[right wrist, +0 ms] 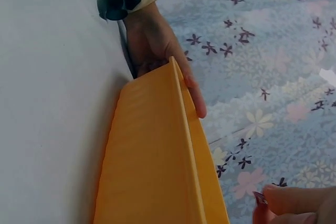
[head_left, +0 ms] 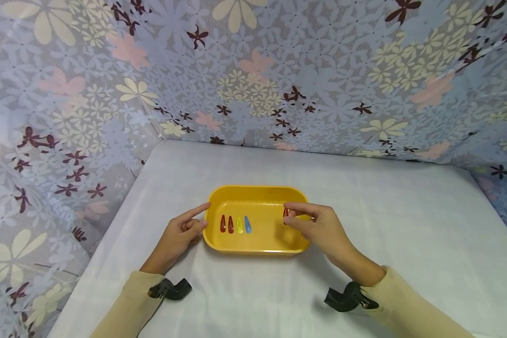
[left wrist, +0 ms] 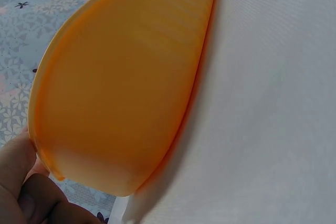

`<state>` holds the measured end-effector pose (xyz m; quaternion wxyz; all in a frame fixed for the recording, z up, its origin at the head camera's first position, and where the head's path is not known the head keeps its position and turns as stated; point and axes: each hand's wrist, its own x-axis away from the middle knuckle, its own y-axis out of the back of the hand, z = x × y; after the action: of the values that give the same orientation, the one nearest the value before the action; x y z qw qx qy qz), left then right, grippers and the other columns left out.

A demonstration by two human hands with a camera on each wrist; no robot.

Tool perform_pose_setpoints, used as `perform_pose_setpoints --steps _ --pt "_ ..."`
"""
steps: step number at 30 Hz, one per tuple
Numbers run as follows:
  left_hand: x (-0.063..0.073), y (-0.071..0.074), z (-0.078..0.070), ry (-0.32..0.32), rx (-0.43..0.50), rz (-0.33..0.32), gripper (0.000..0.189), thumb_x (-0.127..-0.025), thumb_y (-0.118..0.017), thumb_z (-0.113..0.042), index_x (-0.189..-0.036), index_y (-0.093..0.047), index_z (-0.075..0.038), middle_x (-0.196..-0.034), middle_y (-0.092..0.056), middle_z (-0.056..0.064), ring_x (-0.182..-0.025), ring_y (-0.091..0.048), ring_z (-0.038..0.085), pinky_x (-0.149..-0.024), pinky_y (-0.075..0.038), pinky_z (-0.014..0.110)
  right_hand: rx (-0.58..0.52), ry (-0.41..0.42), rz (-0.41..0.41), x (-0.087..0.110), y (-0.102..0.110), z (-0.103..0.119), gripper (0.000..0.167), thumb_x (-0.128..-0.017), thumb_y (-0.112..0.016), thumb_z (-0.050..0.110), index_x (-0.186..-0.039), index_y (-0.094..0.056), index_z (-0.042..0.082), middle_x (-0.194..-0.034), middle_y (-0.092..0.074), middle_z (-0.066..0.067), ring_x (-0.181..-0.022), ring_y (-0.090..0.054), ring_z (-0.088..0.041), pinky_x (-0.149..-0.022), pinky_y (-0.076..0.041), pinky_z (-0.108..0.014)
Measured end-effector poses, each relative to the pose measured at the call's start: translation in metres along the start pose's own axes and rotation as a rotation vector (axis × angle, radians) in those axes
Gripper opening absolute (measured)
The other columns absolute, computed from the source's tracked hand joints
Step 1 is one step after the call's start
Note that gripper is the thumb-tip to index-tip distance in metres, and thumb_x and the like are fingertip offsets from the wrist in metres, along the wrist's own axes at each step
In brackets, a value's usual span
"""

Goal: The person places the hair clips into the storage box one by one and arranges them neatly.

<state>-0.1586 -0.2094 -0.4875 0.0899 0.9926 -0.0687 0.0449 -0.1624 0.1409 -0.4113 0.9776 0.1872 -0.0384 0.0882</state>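
A yellow tray (head_left: pixel 257 244) sits on the white-covered table. Two red snap hair clips (head_left: pixel 230 225), a yellow one (head_left: pixel 239 226) and a blue one (head_left: pixel 248 225) lie side by side in its left half. Over the tray's right end, my right hand (head_left: pixel 321 225) pinches another red hair clip (head_left: pixel 285 215) between thumb and index finger. At the opposite end my left hand (head_left: pixel 179 234) touches the rim with its straight index finger and thumb, the other fingers bent. The left wrist view has the tray's outer wall (left wrist: pixel 126 87) close up.
White cloth (head_left: pixel 388 206) spreads around the tray on all sides. Flowered fabric (head_left: pixel 304 84) hangs behind the table and along its left. Each wrist wears a black camera mount, the left mount (head_left: pixel 170 288) and the right mount (head_left: pixel 349 297).
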Motion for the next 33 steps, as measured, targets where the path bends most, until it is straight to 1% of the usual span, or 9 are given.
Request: perform_pose_setpoints --steps 4,6,8,11,14,19,21,27,33 --pt "0.000 0.000 -0.001 0.008 -0.002 -0.001 0.050 -0.099 -0.070 -0.028 -0.147 -0.057 -0.021 -0.073 -0.048 0.007 -0.066 -0.045 0.016 -0.060 -0.040 0.022 0.073 0.001 0.050 -0.006 -0.005 0.001 0.036 -0.087 -0.084 0.024 -0.120 -0.077 0.012 -0.098 -0.072 -0.002 -0.066 -0.050 -0.018 -0.051 -0.039 -0.023" --pt "0.000 0.000 -0.001 0.012 0.002 -0.001 0.050 -0.099 -0.070 -0.028 -0.147 -0.057 -0.021 -0.072 -0.048 0.007 -0.065 -0.044 0.015 -0.060 -0.040 0.022 0.087 0.003 0.076 -0.010 -0.009 0.003 0.037 -0.086 -0.085 0.024 -0.119 -0.078 0.011 -0.096 -0.072 -0.001 -0.058 -0.045 -0.016 -0.050 -0.037 -0.023" --pt "0.000 0.000 -0.001 0.015 0.008 0.000 0.050 -0.099 -0.070 -0.027 -0.147 -0.058 -0.021 -0.072 -0.047 0.007 -0.065 -0.044 0.015 -0.059 -0.040 0.021 0.094 0.000 0.096 -0.014 -0.013 0.004 0.038 -0.085 -0.086 0.025 -0.119 -0.078 0.011 -0.095 -0.072 0.000 -0.056 -0.044 -0.015 -0.051 -0.036 -0.023" --pt "0.000 0.000 -0.001 0.018 0.014 0.001 0.050 -0.099 -0.070 -0.027 -0.147 -0.058 -0.021 -0.072 -0.048 0.007 -0.065 -0.044 0.015 -0.059 -0.040 0.021 0.105 -0.003 0.123 -0.020 -0.019 0.005 0.038 -0.085 -0.085 0.024 -0.119 -0.077 0.010 -0.095 -0.072 0.001 -0.058 -0.045 -0.015 -0.053 -0.036 -0.022" --pt "0.000 0.000 -0.001 0.016 0.010 0.004 0.050 -0.099 -0.070 -0.026 -0.147 -0.057 -0.020 -0.073 -0.048 0.007 -0.066 -0.044 0.015 -0.060 -0.040 0.021 0.140 -0.006 0.142 -0.026 -0.025 0.004 0.034 -0.087 -0.084 0.021 -0.119 -0.078 0.010 -0.094 -0.072 0.002 -0.065 -0.051 -0.017 -0.056 -0.039 -0.023" --pt "0.000 0.000 -0.001 0.002 0.002 0.006 0.050 -0.100 -0.070 -0.026 -0.147 -0.057 -0.020 -0.072 -0.048 0.007 -0.066 -0.044 0.016 -0.060 -0.039 0.022 0.232 0.011 0.180 -0.041 -0.036 0.002 0.030 -0.088 -0.083 0.020 -0.116 -0.079 0.011 -0.091 -0.072 0.004 -0.090 -0.061 -0.018 -0.068 -0.045 -0.026" --pt "0.000 0.001 0.000 -0.012 0.008 0.010 0.050 -0.100 -0.069 -0.025 -0.148 -0.057 -0.019 -0.071 -0.047 0.006 -0.065 -0.043 0.015 -0.060 -0.039 0.022 0.261 0.012 0.197 -0.046 -0.039 0.001 0.028 -0.087 -0.083 0.020 -0.114 -0.079 0.010 -0.091 -0.072 0.005 -0.095 -0.062 -0.017 -0.072 -0.046 -0.027" --pt "-0.001 0.001 0.002 -0.058 0.034 0.041 0.050 -0.100 -0.069 -0.023 -0.149 -0.056 -0.016 -0.070 -0.047 0.002 -0.063 -0.042 0.012 -0.058 -0.037 0.021 0.301 -0.016 0.244 -0.056 -0.047 -0.002 0.024 -0.087 -0.083 0.019 -0.110 -0.080 0.012 -0.090 -0.072 0.006 -0.089 -0.060 -0.016 -0.073 -0.046 -0.029" --pt "-0.002 0.002 0.005 -0.064 0.040 0.036 0.050 -0.100 -0.069 -0.022 -0.148 -0.056 -0.017 -0.071 -0.048 0.003 -0.063 -0.042 0.012 -0.058 -0.037 0.021 0.339 -0.012 0.278 -0.062 -0.052 -0.002 0.025 -0.088 -0.083 0.021 -0.111 -0.080 0.012 -0.091 -0.071 0.006 -0.088 -0.058 -0.017 -0.079 -0.046 -0.031"
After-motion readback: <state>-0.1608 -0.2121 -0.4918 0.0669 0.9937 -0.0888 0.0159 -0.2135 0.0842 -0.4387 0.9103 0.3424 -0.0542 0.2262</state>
